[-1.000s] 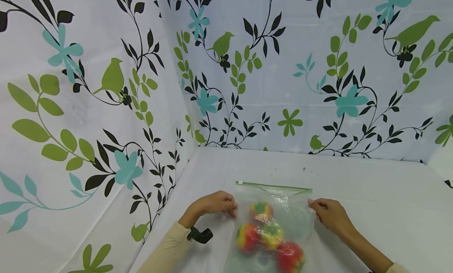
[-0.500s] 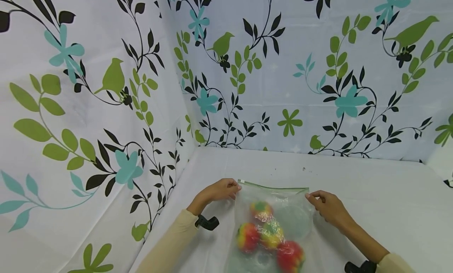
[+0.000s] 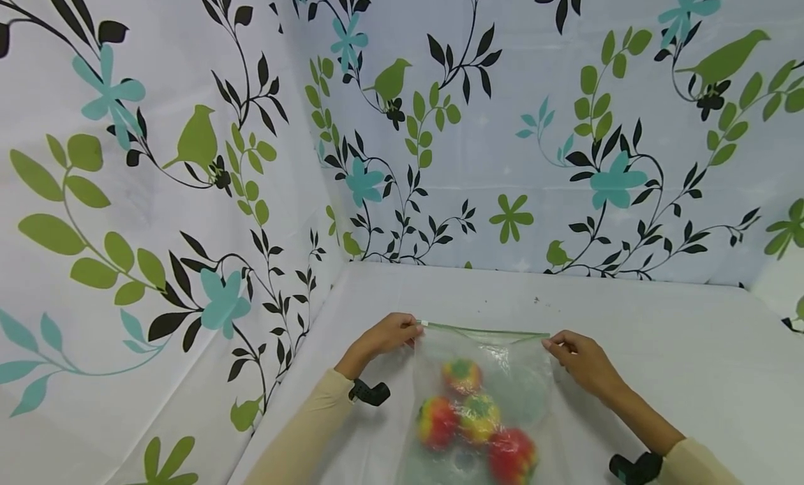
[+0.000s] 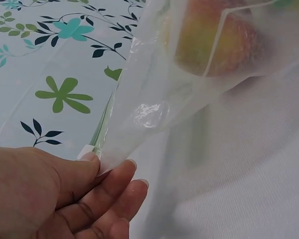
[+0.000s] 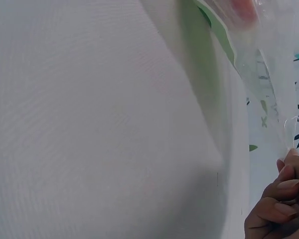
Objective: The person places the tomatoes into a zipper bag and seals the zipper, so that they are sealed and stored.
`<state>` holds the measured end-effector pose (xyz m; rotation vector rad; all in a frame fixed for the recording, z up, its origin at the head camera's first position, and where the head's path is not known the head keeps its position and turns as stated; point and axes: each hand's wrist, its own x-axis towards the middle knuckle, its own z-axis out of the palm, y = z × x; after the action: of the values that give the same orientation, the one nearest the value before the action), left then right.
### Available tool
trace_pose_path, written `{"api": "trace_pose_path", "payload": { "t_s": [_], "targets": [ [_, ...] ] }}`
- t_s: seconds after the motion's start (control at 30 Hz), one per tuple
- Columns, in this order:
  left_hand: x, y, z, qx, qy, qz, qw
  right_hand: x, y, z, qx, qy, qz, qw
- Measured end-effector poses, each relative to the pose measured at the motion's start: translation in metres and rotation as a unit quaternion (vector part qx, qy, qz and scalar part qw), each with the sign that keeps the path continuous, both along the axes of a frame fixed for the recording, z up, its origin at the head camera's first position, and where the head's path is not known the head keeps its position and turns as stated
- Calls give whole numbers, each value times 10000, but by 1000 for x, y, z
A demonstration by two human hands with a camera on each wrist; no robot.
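Note:
A clear zip bag [image 3: 530, 394] with a green zip strip [image 3: 486, 329] lies in front of me in the head view. Several round red and yellow fruits [image 3: 511, 453], some with green tops, show through the plastic. My left hand [image 3: 389, 337] pinches the bag's top left corner between thumb and forefinger, right beside the white slider [image 4: 86, 150]. At the opposite top corner my right hand [image 3: 584, 363] pinches the edge, its other fingers curled, as the right wrist view also shows. The bag's lower end runs out of the head view.
A white cloth-covered table [image 3: 678, 345] lies under the bag. Behind it hangs a white curtain [image 3: 540, 87] printed with leaves, birds and flowers, and the same print covers the left side. Each wrist wears a black camera mount [image 3: 370, 393].
My left hand has moved up from the bag's left side to its top corner. The right hand has risen slightly to the other corner, and the zip strip now looks straighter.

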<state>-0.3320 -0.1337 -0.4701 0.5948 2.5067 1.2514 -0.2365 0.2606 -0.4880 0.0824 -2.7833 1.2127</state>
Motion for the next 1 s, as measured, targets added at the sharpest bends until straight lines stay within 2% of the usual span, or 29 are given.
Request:
{"api": "trace_pose_path", "payload": {
  "t_s": [0.23, 0.47, 1.0],
  "targets": [
    [-1, -7, -2, 119, -2, -4, 9999, -1, 2, -2, 127, 278, -110, 9995],
    [-2, -11, -8, 139, 31, -27, 9999, -2, 0, -3, 235, 473, -70, 9986],
    [2, -13, -4, 94, 247, -191, 9995, -8, 2, -11, 175, 817, 2, 9965]
  ]
}}
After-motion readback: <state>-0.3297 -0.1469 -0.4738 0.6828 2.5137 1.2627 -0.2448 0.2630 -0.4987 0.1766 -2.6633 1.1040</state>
